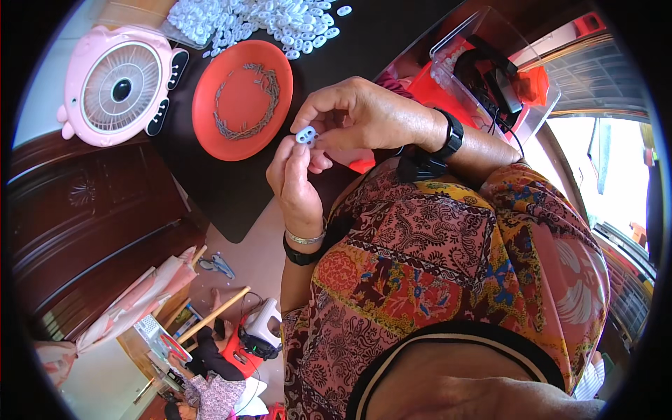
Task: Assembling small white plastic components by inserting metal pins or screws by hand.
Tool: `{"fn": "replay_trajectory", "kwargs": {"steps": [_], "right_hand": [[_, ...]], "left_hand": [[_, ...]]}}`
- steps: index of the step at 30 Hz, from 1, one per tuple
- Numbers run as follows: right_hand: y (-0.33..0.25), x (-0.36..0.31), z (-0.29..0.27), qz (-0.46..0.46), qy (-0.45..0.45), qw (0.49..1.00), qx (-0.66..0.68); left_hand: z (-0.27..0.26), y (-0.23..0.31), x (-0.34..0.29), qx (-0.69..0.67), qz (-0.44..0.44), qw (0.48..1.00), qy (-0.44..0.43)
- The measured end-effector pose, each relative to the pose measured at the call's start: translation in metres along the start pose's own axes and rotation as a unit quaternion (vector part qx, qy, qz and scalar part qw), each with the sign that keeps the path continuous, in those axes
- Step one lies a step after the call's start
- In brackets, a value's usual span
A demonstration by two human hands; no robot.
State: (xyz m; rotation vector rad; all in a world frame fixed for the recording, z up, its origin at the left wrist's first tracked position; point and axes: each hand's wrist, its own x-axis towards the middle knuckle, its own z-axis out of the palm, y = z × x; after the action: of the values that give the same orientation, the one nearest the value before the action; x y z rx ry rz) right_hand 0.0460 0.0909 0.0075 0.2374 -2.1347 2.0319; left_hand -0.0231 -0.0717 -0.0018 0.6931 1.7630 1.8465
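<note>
Both hands are meeting just beside the orange plate (243, 98), toward the person's body. Left hand (297, 178) is pinching a small white plastic piece (306, 134) between thumb and fingers, and right hand (367, 112) is closing its fingertips on the same piece. Inside the orange plate, thin dark metal pins are lying in a loose ring. Beyond the plate, a heap of white pieces (262, 21) is resting on the dark desk (224, 182). A pink fan (119, 84) is standing left of the plate, and a clear box (490, 70) is sitting to its right.
</note>
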Motion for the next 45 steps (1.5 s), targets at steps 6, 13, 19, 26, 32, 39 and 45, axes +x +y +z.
{"fn": "replay_trajectory", "kwargs": {"steps": [6, 13, 19, 26, 32, 39, 45], "right_hand": [[-0.002, 0.000, 0.000, 0.018, -0.034, 0.997, 0.067], [-0.006, -0.001, 0.007, 0.027, 0.014, 0.996, 0.085], [0.004, -0.001, 0.010, 0.015, 0.012, 0.995, 0.100], [0.001, -0.001, 0.006, 0.036, -0.006, 0.994, 0.100], [0.003, -0.002, 0.010, 0.018, 0.029, 0.999, 0.025], [-0.001, -0.004, 0.014, 0.057, 0.029, 0.997, 0.034], [0.002, -0.003, 0.013, 0.047, 0.029, 0.998, 0.027]], "left_hand": [[-0.001, 0.002, 0.001, 0.025, 0.019, 0.999, -0.015], [0.000, 0.001, 0.001, -0.004, 0.029, 0.999, 0.021], [-0.003, -0.002, 0.001, 0.018, 0.026, 0.999, 0.026], [-0.005, -0.001, -0.001, -0.019, 0.010, 1.000, -0.011], [0.000, 0.001, -0.002, 0.025, 0.009, 0.999, 0.040], [-0.001, 0.000, -0.001, 0.033, 0.014, 0.996, 0.082], [-0.003, -0.003, -0.001, 0.005, 0.009, 0.998, 0.062]]}}
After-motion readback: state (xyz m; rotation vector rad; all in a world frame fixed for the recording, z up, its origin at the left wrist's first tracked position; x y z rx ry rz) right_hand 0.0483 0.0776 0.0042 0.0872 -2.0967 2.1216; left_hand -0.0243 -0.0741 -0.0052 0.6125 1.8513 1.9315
